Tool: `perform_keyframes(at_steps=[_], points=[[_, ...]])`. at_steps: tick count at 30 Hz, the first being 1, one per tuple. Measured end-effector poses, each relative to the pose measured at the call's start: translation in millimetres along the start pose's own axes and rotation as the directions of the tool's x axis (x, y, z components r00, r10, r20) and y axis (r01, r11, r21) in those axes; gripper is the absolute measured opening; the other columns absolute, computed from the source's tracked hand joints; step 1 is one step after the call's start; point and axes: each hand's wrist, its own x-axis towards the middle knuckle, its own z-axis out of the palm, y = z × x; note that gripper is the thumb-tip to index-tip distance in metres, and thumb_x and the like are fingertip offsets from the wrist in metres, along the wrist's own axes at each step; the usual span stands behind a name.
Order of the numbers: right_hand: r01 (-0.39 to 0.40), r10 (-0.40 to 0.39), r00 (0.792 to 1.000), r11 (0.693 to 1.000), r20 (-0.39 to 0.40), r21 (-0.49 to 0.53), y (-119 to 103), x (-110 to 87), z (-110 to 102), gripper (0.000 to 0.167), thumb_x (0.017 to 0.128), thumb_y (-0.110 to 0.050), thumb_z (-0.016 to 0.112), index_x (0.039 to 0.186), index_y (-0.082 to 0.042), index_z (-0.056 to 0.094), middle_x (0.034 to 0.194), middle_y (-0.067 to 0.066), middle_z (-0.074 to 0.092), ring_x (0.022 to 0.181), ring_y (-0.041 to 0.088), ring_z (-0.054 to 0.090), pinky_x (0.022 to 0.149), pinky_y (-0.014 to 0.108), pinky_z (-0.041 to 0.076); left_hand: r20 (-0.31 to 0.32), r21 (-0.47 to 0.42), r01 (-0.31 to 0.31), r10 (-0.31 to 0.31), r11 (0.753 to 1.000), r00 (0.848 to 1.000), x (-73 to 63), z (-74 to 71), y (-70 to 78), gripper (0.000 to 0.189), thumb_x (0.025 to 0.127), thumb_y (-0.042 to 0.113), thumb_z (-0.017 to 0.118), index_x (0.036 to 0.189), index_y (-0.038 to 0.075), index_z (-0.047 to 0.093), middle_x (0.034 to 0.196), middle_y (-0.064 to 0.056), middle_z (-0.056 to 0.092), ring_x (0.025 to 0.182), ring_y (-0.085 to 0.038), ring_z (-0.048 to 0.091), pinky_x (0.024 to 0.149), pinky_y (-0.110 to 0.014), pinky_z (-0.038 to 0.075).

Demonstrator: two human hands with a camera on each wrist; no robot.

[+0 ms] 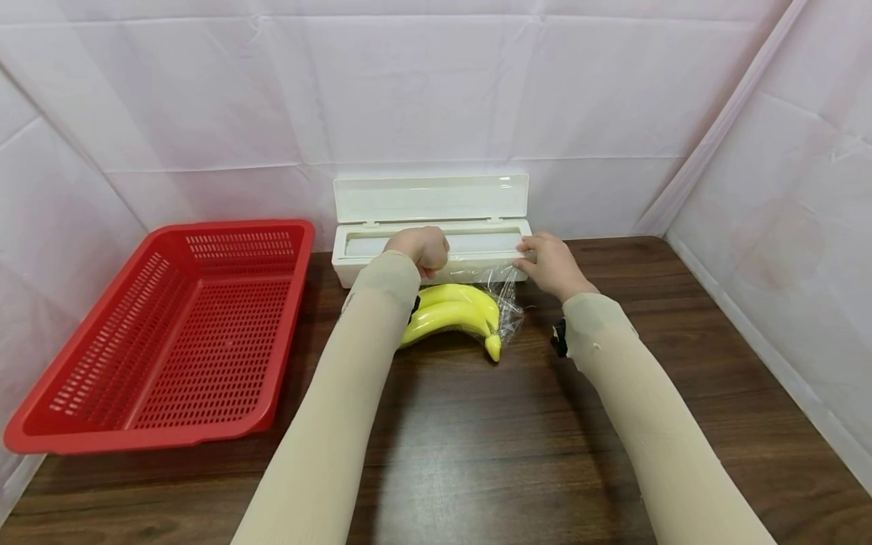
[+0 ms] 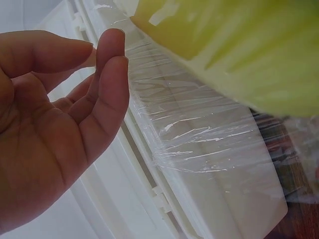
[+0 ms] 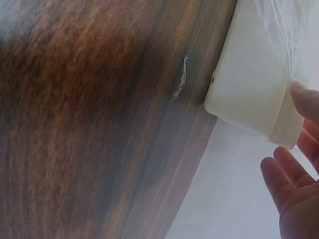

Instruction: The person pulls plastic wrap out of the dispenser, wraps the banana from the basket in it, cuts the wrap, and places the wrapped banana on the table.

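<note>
A bunch of yellow bananas [image 1: 453,314], under clear film, lies in front of a white cling film box [image 1: 347,265] whose lid stands raised. Clear cling film [image 2: 199,134] runs wrinkled from the box's front edge towards the bananas. Over the middle of the box, my left hand [image 1: 422,248] has its fingers bent, fingertips right at the film's edge; I cannot tell whether thumb and index finger pinch anything. My right hand [image 1: 550,265] grips the box's right end. Its thumb [image 3: 303,99] presses at the film and the box edge, the other fingers round the end.
A red perforated plastic basket [image 1: 272,416] stands at the left on the dark wooden table [image 1: 470,469]. White sheeting [image 1: 422,91] hangs behind the box and along both sides. In the right wrist view a small shred of film [image 3: 181,79] lies on the wood.
</note>
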Motion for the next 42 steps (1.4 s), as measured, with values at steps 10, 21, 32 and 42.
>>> perform_keyframes(at_steps=[10,21,32,42], points=[[-0.01,0.01,1.0,1.0,0.01,0.008,2,0.0,-1,0.037,0.092,-0.019,0.061,0.124,0.0,0.057,0.139,0.02,0.043,0.117,0.038,0.051,0.098,0.05,0.042,0.002,0.015,-0.028,0.028,0.999,1.0,2.3,2.5,6.0,0.033,0.084,-0.006,0.029,0.062,0.019,0.024,0.118,-0.009,0.065,0.04,-0.005,0.032,0.041,-0.017,0.029],[0.005,-0.005,1.0,1.0,-0.004,-0.02,1,-1.0,1,0.036,0.092,-0.019,0.061,0.122,0.001,0.058,0.137,0.02,0.045,0.124,0.04,0.045,0.104,0.051,0.036,0.015,0.078,-0.045,0.044,0.996,0.999,5.7,6.3,13.2,0.029,0.075,-0.01,0.031,0.083,0.008,0.052,0.132,-0.007,0.055,0.041,-0.005,0.036,0.043,-0.017,0.032],[0.009,-0.009,1.0,1.0,-0.008,-0.021,-1,0.7,3,0.036,0.092,-0.021,0.062,0.121,0.0,0.059,0.138,0.019,0.045,0.123,0.039,0.045,0.104,0.051,0.036,0.005,0.178,-0.052,0.052,0.983,0.999,8.4,7.2,18.6,0.028,0.073,-0.011,0.036,0.065,0.015,0.031,0.117,-0.008,0.054,0.044,-0.007,0.029,0.044,-0.019,0.029],[0.006,-0.006,1.0,1.0,-0.006,-0.007,0,1.0,5,0.037,0.091,-0.021,0.062,0.121,0.0,0.059,0.139,0.019,0.045,0.124,0.039,0.044,0.104,0.051,0.037,0.006,0.221,-0.05,0.05,0.974,0.999,8.9,8.7,23.2,0.024,0.071,-0.01,0.038,0.068,0.014,0.037,0.119,-0.008,0.052,0.049,-0.008,0.029,0.045,-0.019,0.029]])
